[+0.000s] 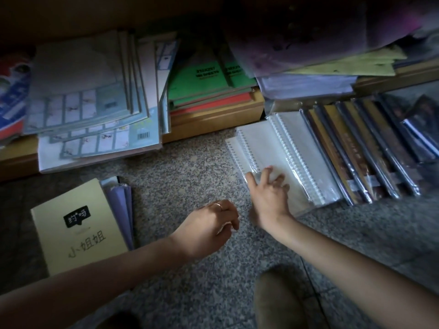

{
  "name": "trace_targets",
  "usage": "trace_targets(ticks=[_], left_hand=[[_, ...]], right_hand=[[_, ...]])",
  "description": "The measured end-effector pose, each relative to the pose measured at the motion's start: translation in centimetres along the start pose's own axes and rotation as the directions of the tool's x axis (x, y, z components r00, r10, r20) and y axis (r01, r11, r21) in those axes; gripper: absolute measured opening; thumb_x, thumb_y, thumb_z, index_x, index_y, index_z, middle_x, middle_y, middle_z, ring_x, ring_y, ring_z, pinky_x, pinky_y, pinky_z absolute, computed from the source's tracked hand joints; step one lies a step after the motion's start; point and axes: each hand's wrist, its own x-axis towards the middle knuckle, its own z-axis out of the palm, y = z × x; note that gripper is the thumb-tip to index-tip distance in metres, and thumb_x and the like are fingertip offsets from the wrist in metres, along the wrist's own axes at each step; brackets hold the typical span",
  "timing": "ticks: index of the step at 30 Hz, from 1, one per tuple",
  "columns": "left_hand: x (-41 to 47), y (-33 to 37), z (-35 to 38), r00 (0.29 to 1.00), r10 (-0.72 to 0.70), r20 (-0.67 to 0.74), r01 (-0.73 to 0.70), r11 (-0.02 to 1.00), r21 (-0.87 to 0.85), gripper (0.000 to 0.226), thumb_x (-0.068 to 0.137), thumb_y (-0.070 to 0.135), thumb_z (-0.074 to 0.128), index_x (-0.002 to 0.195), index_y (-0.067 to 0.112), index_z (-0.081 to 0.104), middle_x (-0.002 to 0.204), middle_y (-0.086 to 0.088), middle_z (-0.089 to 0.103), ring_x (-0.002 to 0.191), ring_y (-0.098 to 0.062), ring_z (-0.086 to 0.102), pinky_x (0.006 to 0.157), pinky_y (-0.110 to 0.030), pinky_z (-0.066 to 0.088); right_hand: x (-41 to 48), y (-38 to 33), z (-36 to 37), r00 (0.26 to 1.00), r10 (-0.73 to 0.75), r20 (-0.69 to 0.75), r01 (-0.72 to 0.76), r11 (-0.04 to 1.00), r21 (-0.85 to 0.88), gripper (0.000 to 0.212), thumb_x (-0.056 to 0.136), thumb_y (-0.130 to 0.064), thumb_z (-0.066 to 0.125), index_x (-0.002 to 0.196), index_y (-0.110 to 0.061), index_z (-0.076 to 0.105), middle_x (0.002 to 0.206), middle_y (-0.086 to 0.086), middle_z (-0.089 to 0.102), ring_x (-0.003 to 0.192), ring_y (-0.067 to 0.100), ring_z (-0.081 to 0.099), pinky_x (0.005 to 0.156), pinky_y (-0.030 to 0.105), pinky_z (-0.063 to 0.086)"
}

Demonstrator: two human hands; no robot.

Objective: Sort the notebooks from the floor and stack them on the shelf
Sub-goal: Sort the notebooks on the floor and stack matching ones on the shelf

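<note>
Speckled stone floor fills my view, dim, with a low wooden shelf running across the top. On the floor in front of the shelf's left part lies a yellow notebook, with purple notebooks tucked against its right edge. On the shelf itself sit a slumped grey-blue stack, overhanging the front edge, and to its right a stack of green notebooks. Just past the shelf's right end, down on the floor, a fan of spiral notebooks in clear wrap overlaps a row of dark-and-gold wrapped books.

My worry is the wrap. It looks slick, and the spiral notebooks overlap one another, so a lift taken from the top face alone could slide one off its neighbours or drag several along. The grey-blue stack already hangs over the shelf front; adding weight there could tip it onto the floor. In this light I could also misjudge which covers match.

My left hand hovers over bare floor, well in front of the shelf's middle, fingers loosely curled and holding nothing. My right hand reaches toward the shelf's right end, fingers spread and bent, tips resting on the nearest spiral notebook's wrap, thumb out to the left. It is touching, not yet closed round anything.
</note>
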Motion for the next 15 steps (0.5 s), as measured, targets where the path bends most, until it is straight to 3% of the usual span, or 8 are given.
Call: trace_targets(ticks=[4,8,11,13,15], left_hand=[[-0.1,-0.7,0.0,0.999,-0.038,0.005,0.038,0.999,-0.036,0.021,0.080,0.024,0.043,0.088,0.026,0.062,0.104,0.010,0.058,0.095,-0.009,0.059,0.075,-0.029,0.049],[0.1,-1.2,-0.3,0.993,-0.116,0.010,0.116,0.980,-0.162,0.023,0.078,0.026,0.042,0.086,0.023,0.064,0.099,0.008,0.060,0.095,-0.006,0.059,0.080,-0.026,0.047],[0.5,-1.1,-0.4,0.966,-0.259,0.023,0.248,0.889,-0.386,0.019,0.080,0.016,0.048,0.082,0.023,0.065,0.091,0.005,0.064,0.087,-0.004,0.060,0.074,-0.015,0.045],[0.9,-1.2,-0.6,0.937,-0.347,0.043,0.322,0.808,-0.493,0.026,0.084,0.000,0.052,0.082,0.023,0.064,0.084,0.004,0.065,0.079,0.000,0.061,0.070,-0.011,0.043],[1.1,-1.3,-0.9,0.912,-0.401,0.080,0.366,0.713,-0.597,0.021,0.083,0.000,0.053,0.086,0.019,0.062,0.083,0.002,0.065,0.075,0.004,0.062,0.066,-0.010,0.044]], right_hand=[[-0.1,-0.1,0.0,0.999,-0.002,-0.035,-0.001,0.997,-0.073,0.034,0.061,-0.006,0.073,0.091,-0.020,0.064,0.099,0.019,0.066,0.069,0.040,0.068,0.042,0.035,0.054],[-0.3,0.3,-1.0,1.000,-0.001,-0.010,0.001,0.999,-0.035,0.046,0.059,-0.010,0.075,0.100,-0.016,0.056,0.115,0.026,0.059,0.069,0.042,0.066,0.042,0.035,0.054],[-0.5,1.4,-2.8,0.998,-0.067,0.015,0.066,0.997,0.028,0.049,0.073,-0.013,0.064,0.117,-0.011,0.042,0.138,0.032,0.038,0.078,0.043,0.066,0.047,0.031,0.052],[-0.3,2.5,-4.0,0.993,-0.110,-0.048,0.113,0.991,0.072,0.051,0.079,-0.018,0.059,0.124,-0.010,0.035,0.142,0.030,0.033,0.072,0.035,0.066,0.048,0.029,0.046],[-0.1,3.2,-5.1,0.985,-0.157,-0.064,0.165,0.977,0.132,0.056,0.082,-0.019,0.056,0.130,-0.011,0.028,0.141,0.028,0.033,0.072,0.032,0.065,0.052,0.030,0.049]])
